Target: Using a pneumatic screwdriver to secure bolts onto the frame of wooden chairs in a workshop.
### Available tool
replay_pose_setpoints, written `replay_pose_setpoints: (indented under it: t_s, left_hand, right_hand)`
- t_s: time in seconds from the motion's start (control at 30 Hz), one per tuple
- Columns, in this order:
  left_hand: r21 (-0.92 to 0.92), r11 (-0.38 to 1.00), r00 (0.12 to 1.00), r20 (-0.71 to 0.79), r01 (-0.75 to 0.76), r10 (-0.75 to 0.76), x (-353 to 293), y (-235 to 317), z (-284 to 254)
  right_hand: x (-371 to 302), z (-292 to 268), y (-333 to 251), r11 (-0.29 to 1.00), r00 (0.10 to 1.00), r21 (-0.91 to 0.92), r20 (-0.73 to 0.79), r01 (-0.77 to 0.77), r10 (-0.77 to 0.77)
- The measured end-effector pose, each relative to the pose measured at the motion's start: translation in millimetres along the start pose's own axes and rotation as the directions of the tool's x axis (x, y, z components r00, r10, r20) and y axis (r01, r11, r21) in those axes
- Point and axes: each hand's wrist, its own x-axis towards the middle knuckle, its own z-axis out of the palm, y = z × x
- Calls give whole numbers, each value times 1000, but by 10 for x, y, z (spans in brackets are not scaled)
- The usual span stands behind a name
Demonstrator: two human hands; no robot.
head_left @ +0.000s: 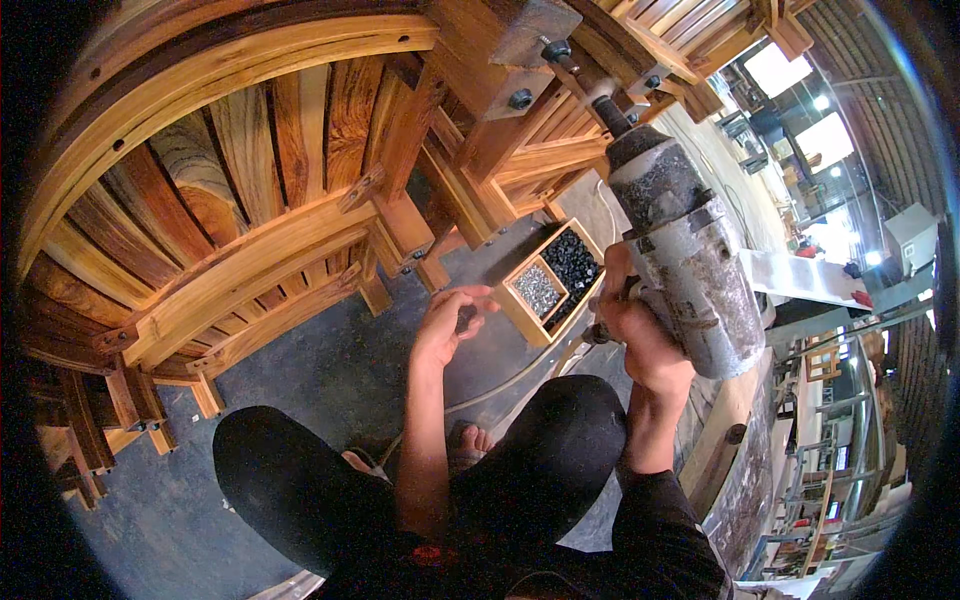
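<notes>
My right hand [645, 325] is wrapped round the grip of a worn grey pistol-shaped power driver [685, 240]. Its long bit reaches up to a black foot cap [555, 50] on the end of a wooden leg [540, 28]; the bit looks to be touching it. A second black cap [520, 99] sits on the neighbouring leg end. My left hand [447, 322] hovers left of the parts box, fingers curled, with a small dark piece between them that I cannot make out. The wooden box [543, 337] holds black caps [568, 265] and, in a smaller inner section, silver screws [537, 288].
Slatted wooden furniture [230, 160] with curved rails fills the left and top, its legs pointing toward me. A hose [500, 385] runs across the grey floor [300, 370] near my feet. Wooden beams [725, 440] lie to the right, with workshop benches beyond.
</notes>
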Motion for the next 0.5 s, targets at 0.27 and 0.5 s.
replay_pose_setpoints:
  t_s: [0.27,0.5]
  left_hand:
    - [-100,994,994,103,54,-44,49,-58,-120]
    - [-59,995,994,77,77,-72,86,-43,9]
  right_hand:
    - [13,81,-103,984,993,172,-118,33,-12]
    - [21,116,-211,948,969,303,-244,94,-18]
